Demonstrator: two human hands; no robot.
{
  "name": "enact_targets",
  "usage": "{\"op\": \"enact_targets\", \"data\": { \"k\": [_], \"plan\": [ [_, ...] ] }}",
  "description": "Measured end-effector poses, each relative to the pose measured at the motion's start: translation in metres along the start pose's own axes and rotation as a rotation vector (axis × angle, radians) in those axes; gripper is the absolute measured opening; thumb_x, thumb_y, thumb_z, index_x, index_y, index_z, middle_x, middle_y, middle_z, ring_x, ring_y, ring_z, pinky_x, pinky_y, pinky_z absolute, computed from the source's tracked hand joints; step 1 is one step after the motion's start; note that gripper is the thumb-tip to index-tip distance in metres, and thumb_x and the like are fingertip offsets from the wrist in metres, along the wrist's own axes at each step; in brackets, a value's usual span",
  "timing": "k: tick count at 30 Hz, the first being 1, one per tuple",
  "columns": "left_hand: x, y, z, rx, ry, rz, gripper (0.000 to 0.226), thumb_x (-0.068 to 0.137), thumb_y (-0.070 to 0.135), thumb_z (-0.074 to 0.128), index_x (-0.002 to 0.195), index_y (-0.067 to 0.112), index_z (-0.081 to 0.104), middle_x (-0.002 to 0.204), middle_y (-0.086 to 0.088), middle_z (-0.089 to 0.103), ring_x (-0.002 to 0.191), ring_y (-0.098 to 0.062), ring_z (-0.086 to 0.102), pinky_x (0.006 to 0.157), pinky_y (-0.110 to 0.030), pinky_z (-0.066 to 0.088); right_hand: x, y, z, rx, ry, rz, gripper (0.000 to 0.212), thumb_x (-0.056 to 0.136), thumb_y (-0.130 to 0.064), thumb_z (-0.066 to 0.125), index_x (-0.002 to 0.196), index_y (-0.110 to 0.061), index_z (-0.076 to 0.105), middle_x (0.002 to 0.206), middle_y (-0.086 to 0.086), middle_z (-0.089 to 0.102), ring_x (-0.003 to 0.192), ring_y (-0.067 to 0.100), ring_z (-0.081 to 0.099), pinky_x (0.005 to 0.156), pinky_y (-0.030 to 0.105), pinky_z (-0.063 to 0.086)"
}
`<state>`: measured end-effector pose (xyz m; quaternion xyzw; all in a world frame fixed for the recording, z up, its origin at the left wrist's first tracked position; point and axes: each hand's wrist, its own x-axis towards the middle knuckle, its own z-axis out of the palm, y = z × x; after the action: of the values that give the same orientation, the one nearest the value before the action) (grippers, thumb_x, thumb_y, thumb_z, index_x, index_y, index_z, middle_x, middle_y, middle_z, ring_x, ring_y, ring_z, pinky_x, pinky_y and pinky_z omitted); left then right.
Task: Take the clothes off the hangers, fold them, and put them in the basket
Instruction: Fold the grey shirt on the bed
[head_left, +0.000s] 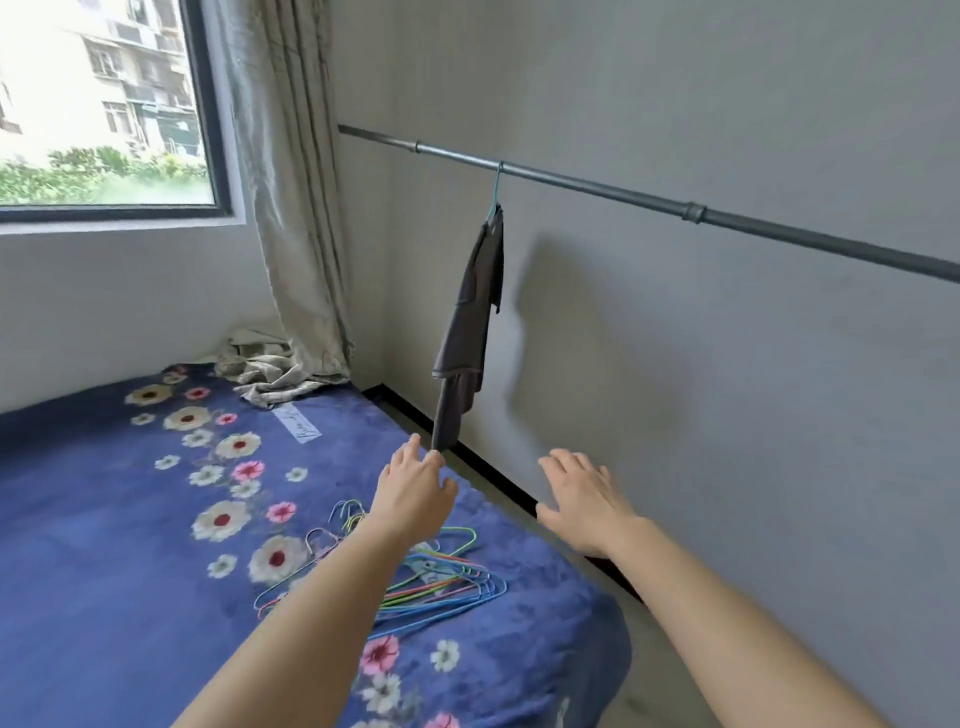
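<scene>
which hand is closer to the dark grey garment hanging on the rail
Left. The left hand is just under the bottom end of the dark grey fabric garment. The right hand is open, off to its right and clear of it.

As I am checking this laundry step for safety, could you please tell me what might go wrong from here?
1. The left hand reaches for the low end of the dark garment, which hangs bunched on the teal hanger; a tug from below might stretch it or pull the hanger off the rod.
2. Loose wire hangers lie on the bed; folding there could snag the cloth.
3. No basket is in view.
</scene>
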<state>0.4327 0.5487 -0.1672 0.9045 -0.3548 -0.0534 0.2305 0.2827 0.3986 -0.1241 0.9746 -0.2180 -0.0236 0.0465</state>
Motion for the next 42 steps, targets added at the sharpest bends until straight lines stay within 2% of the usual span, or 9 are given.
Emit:
{"op": "enact_targets", "data": {
  "k": [5, 11, 18, 24, 30, 33, 36, 39, 42],
  "plan": [
    [0.111, 0.033, -0.01, -0.022, 0.1, 0.024, 0.031, 0.095, 0.025, 0.045, 0.12, 0.011, 0.057, 0.153, -0.015, 0.027, 0.14, -0.031, 0.027, 0.109, -0.037, 0.03, 0.096, 0.057, -0.027, -0.046, 0.035, -0.021, 0.055, 0.096, -0.036, 0.047, 0.144, -0.013, 0.033, 0.154, 0.007, 0.027, 0.141, 0.025, 0.026, 0.109, 0.039, 0.029],
    [0.226, 0.053, -0.022, -0.107, 0.137, -0.093, 0.037, 0.097, 0.027, 0.042, 0.127, 0.01, 0.055, 0.145, -0.016, 0.035, 0.138, -0.031, 0.027, 0.107, -0.038, 0.031, 0.2, 0.111, -0.058, -0.055, 0.067, -0.052, 0.05, 0.096, -0.033, 0.046, 0.14, -0.013, 0.036, 0.149, 0.007, 0.033, 0.138, 0.026, 0.029, 0.107, 0.04, 0.03],
    [0.333, 0.088, -0.033, -0.115, 0.214, -0.087, 0.044, 0.098, 0.029, 0.043, 0.14, 0.016, 0.044, 0.157, -0.01, 0.02, 0.142, -0.029, 0.022, 0.111, -0.037, 0.027, 0.319, 0.19, -0.103, -0.116, 0.155, -0.048, 0.048, 0.094, -0.033, 0.048, 0.136, -0.012, 0.04, 0.145, 0.008, 0.037, 0.136, 0.026, 0.031, 0.105, 0.04, 0.031],
    [0.423, 0.116, -0.039, -0.145, 0.294, -0.137, 0.046, 0.097, 0.03, 0.045, 0.142, 0.018, 0.041, 0.157, -0.009, 0.02, 0.142, -0.028, 0.021, 0.109, -0.038, 0.031, 0.423, 0.246, -0.158, -0.223, 0.291, -0.087, 0.045, 0.094, -0.033, 0.045, 0.134, -0.013, 0.041, 0.142, 0.008, 0.039, 0.133, 0.026, 0.033, 0.105, 0.041, 0.03],
    [0.508, 0.148, -0.053, -0.109, 0.393, -0.183, 0.053, 0.096, 0.029, 0.047, 0.146, 0.017, 0.031, 0.156, -0.01, 0.016, 0.139, -0.03, 0.022, 0.104, -0.04, 0.037, 0.519, 0.296, -0.212, -0.356, 0.493, -0.109, 0.049, 0.093, -0.031, 0.046, 0.137, -0.011, 0.037, 0.144, 0.01, 0.034, 0.138, 0.029, 0.023, 0.111, 0.043, 0.024],
    [0.546, 0.162, -0.057, -0.047, 0.43, -0.195, 0.055, 0.094, 0.029, 0.049, 0.145, 0.017, 0.03, 0.155, -0.011, 0.014, 0.137, -0.032, 0.023, 0.104, -0.041, 0.038, 0.554, 0.308, -0.223, -0.296, 0.471, -0.07, 0.05, 0.093, -0.029, 0.049, 0.136, -0.009, 0.034, 0.13, 0.011, 0.046, 0.117, 0.031, 0.045, 0.091, 0.038, 0.038],
    [0.566, 0.158, -0.059, 0.086, 0.47, -0.208, 0.058, 0.093, 0.03, 0.049, 0.145, 0.016, 0.028, 0.155, -0.013, 0.017, 0.137, -0.034, 0.026, 0.106, -0.042, 0.036, 0.565, 0.307, -0.226, -0.154, 0.414, -0.012, 0.034, 0.093, -0.02, 0.051, 0.124, -0.009, 0.044, 0.105, 0.008, 0.06, 0.08, 0.026, 0.051, 0.066, 0.033, 0.036],
    [0.589, 0.151, -0.056, 0.054, 0.481, -0.335, 0.062, 0.093, 0.032, 0.051, 0.144, 0.009, 0.026, 0.146, -0.015, 0.032, 0.13, -0.036, 0.036, 0.101, -0.043, 0.039, 0.571, 0.31, -0.223, -0.161, 0.495, 0.006, 0.02, 0.093, -0.013, 0.053, 0.112, -0.01, 0.054, 0.103, 0.005, 0.064, 0.085, 0.025, 0.059, 0.067, 0.03, 0.037],
    [0.603, 0.14, -0.054, -0.014, 0.412, -0.471, 0.036, 0.094, 0.034, 0.05, 0.117, 0.007, 0.045, 0.112, -0.012, 0.056, 0.097, -0.031, 0.053, 0.076, -0.037, 0.045, 0.57, 0.307, -0.219, -0.188, 0.544, -0.017, 0.017, 0.094, -0.008, 0.05, 0.11, -0.009, 0.055, 0.097, 0.004, 0.064, 0.085, 0.023, 0.061, 0.065, 0.03, 0.039]
  ]
}}
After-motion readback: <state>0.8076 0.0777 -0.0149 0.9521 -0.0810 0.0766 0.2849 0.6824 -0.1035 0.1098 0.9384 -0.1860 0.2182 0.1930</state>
